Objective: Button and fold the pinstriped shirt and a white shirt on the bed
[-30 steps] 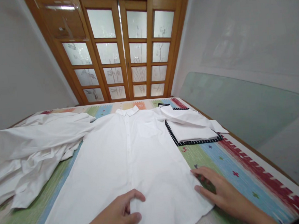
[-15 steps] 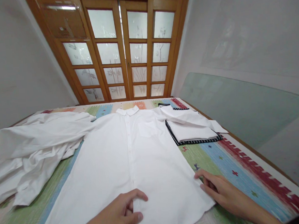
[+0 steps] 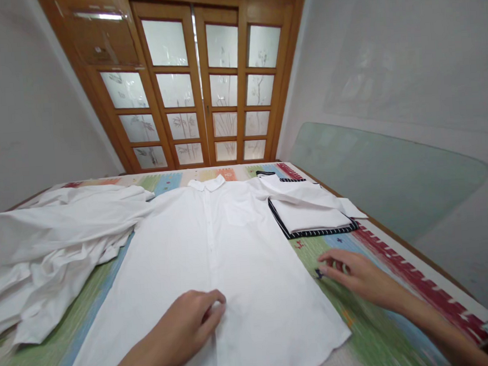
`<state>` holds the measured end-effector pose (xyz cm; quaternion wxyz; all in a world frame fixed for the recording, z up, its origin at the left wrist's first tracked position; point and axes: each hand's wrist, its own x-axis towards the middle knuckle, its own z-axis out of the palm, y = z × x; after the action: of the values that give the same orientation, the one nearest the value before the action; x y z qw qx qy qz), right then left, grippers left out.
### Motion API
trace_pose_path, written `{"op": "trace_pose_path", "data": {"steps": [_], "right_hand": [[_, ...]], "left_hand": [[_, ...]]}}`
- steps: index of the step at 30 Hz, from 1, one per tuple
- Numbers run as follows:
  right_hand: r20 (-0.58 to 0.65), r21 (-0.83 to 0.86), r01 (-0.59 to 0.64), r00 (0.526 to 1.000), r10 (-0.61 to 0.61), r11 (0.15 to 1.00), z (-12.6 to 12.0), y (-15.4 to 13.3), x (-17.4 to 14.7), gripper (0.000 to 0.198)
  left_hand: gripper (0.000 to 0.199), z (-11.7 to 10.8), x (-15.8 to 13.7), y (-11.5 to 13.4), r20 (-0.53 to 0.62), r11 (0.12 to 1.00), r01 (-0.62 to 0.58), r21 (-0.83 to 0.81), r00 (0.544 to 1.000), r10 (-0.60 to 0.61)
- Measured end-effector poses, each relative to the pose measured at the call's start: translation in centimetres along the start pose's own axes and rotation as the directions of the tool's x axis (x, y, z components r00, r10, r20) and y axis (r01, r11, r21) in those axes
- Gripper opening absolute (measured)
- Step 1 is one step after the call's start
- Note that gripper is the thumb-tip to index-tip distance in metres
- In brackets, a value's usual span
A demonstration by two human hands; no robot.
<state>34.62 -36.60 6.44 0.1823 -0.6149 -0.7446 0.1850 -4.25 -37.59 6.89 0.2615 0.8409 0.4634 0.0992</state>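
A white button-up shirt [image 3: 250,272] lies face up and spread flat, its collar toward the doors and its hem near me. My left hand [image 3: 197,317] is over the button strip in the lower half, fingers curled and thumb against the index finger, closed on the cloth. Slight creases show by those fingertips. My right hand [image 3: 350,270] hovers just off the shirt's right edge, above the patterned cover. Its fingers are loosely bent and apart from the thumb, with nothing between them.
To the left lies a rumpled heap of white cloth [image 3: 56,241]. Folded white clothing with black striped trim [image 3: 322,232] sits under the shirt's right sleeve. A colourful patterned cover [image 3: 383,257] is spread beneath. Wooden glazed doors [image 3: 204,96] stand beyond, with walls on both sides.
My right hand has come off the shirt's right edge and moved up and away. My left hand has slid a little up the button strip, its thumb and finger closing together.
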Motion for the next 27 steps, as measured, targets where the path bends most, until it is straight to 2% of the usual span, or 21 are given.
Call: {"op": "trace_pose_path", "data": {"steps": [3, 5, 7, 10, 14, 18, 24, 27], "right_hand": [[-0.19, -0.062, 0.05, 0.98, -0.061, 0.997, -1.3, 0.4, 3.5, 0.033], [-0.306, -0.114, 0.061, 0.947, -0.094, 0.992, -1.9, 0.5, 6.2, 0.031], [-0.371, -0.181, 0.079, 0.917, -0.143, 0.98, -2.2, 0.5, 9.1, 0.03], [-0.405, -0.329, 0.026, 0.899, -0.166, 0.944, -1.8, 0.1, 13.4, 0.029], [-0.425, -0.457, -0.135, 0.901, -0.083, 0.879, -0.5, -0.8, 18.3, 0.035], [-0.387, -0.49, -0.225, 0.922, 0.021, 0.842, 0.0, -1.0, 21.9, 0.032], [-0.454, -0.481, -0.349, 0.884, 0.112, 0.804, -2.4, 0.9, 24.8, 0.039], [-0.445, -0.495, -0.394, 0.881, 0.163, 0.774, -4.1, 2.4, 25.5, 0.041]], "left_hand": [[0.027, -0.1, 2.5, -2.0, -0.238, 0.974, -0.079, 0.213, 0.962, 0.13], [0.024, 0.0, 4.2, -3.5, -0.324, 0.935, -0.141, 0.325, 0.913, 0.25], [0.025, 0.3, 5.6, -4.9, -0.366, 0.902, -0.176, 0.395, 0.87, 0.33], [0.03, 1.3, 6.9, -6.7, -0.376, 0.879, -0.187, 0.439, 0.85, 0.369], [0.033, 2.5, 7.2, -7.8, -0.386, 0.887, -0.203, 0.415, 0.844, 0.374], [0.034, 2.7, 6.9, -7.9, -0.387, 0.891, -0.188, 0.413, 0.85, 0.358], [0.034, 2.5, 7.0, -7.9, -0.396, 0.905, -0.205, 0.372, 0.847, 0.355], [0.034, 2.5, 7.0, -8.0, -0.396, 0.908, -0.21, 0.363, 0.847, 0.354]]}}
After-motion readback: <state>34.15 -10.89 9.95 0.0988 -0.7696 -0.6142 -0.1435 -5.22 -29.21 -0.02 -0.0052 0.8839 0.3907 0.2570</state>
